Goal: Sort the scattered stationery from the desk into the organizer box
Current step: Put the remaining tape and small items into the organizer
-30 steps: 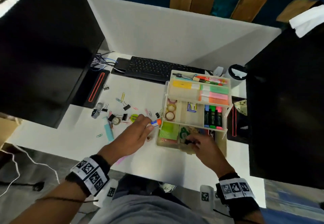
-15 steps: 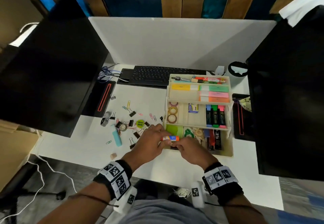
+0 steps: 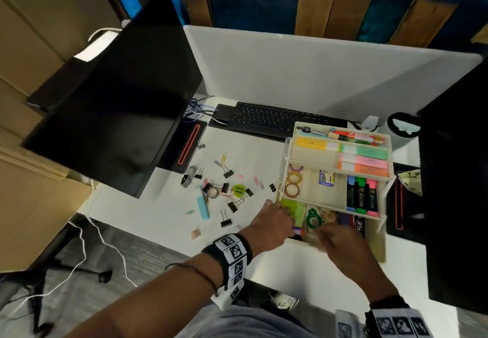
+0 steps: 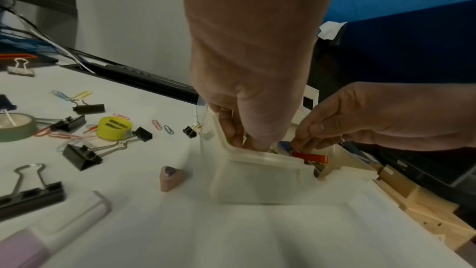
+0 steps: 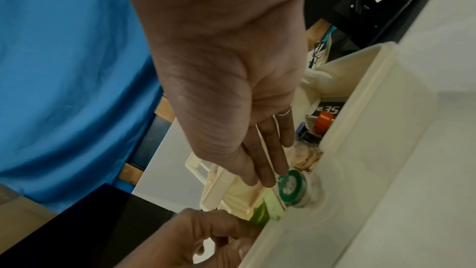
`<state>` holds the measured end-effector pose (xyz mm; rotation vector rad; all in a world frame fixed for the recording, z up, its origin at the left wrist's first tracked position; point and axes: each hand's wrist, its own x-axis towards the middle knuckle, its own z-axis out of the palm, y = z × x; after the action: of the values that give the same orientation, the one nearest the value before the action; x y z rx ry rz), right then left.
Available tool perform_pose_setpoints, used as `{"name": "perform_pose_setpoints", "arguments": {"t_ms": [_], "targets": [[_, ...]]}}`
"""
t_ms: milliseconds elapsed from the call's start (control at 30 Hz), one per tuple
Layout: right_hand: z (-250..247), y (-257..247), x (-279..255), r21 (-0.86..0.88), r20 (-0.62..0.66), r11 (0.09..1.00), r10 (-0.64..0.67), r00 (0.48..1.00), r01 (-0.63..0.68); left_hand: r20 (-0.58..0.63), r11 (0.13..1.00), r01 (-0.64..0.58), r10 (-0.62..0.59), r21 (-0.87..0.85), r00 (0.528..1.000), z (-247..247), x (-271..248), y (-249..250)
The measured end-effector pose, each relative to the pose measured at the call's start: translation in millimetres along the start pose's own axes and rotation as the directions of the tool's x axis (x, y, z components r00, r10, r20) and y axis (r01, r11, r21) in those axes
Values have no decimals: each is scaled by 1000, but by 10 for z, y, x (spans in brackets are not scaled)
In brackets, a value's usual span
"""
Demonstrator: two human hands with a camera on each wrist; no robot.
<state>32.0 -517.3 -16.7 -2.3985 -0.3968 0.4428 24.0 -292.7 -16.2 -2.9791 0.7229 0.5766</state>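
Note:
The tiered cream organizer box [image 3: 284,168] stands on the white desk, right of centre. A small glue stick [image 3: 299,231] with a blue body and an orange-red cap [image 4: 310,157] lies low in the front compartment, behind the rim [image 4: 257,157]. My left hand [image 3: 274,218] reaches down into the front left corner beside the green sticky notes [image 3: 297,209]. Its fingertips [image 4: 231,136] are hidden by the rim. My right hand [image 3: 335,237] comes in from the right, and its thumb and fingers [image 4: 298,144] meet on the stick's cap end. A green tape roll [image 5: 291,186] sits by those fingers.
Black binder clips [image 3: 226,222], coloured paper clips [image 3: 258,182], a yellow-green disc [image 3: 239,189], a tape roll [image 3: 212,192], a teal stick [image 3: 202,207] and a small tan eraser [image 3: 196,233] lie left of the box. A keyboard [image 3: 269,121] sits behind, with dark monitors on the left [image 3: 113,115] and right [image 3: 454,179].
My left hand carried the glue stick from the desk to the box. Both hands met on it at the front edge, and it now sits down inside the front compartment.

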Motion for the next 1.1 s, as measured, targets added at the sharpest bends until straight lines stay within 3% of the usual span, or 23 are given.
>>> {"name": "perform_pose_setpoints", "arguments": {"t_ms": [67, 133, 267, 333, 433, 533, 600, 700, 800, 867, 967, 1100], "targets": [[2, -130, 6, 30, 9, 1000, -1, 1000, 1, -16, 1000, -15, 14, -22, 1000, 14, -28, -26], [2, -324, 39, 60, 18, 998, -21, 1000, 20, -90, 983, -50, 34, -176, 995, 7, -95, -115], [64, -810, 202, 110, -23, 986, -127, 992, 128, -264, 855, -185, 59, -485, 963, -23, -348, -494], [142, -1051, 356, 136, -47, 981, -134, 990, 139, -275, 821, -127, -38, -557, 961, 28, -487, -780], [381, -1330, 693, 119, 19, 992, -50, 999, 47, -231, 777, -9, -176, -630, 957, 152, -690, -1262], [669, -1501, 1056, -178, 142, 983, -23, 990, 48, -206, 753, 62, -257, -656, 944, 246, -857, -1641], [826, -1600, 1293, -426, 193, 896, -42, 980, 123, -185, 759, 102, -283, -643, 941, 266, -933, -1839], [880, -1799, 1620, -806, 257, 558, 29, 966, 198, -204, 755, 105, -304, -647, 931, 322, -938, -2047], [901, -1801, 1937, -912, 296, 333, 134, 946, 238, -199, 737, 137, -350, -662, 915, 364, -795, -2167], [951, -1740, 2024, -923, 315, 293, 198, 928, 251, -168, 728, 179, -377, -662, 911, 368, -651, -2196], [1003, -1647, 2016, -916, 345, 294, 226, 911, 273, -178, 780, 130, -296, -612, 938, 368, -453, -2211], [1012, -1503, 1996, -883, 344, 399, 195, 919, 246, -213, 886, 56, -172, -460, 962, 323, -297, -2244]]}}
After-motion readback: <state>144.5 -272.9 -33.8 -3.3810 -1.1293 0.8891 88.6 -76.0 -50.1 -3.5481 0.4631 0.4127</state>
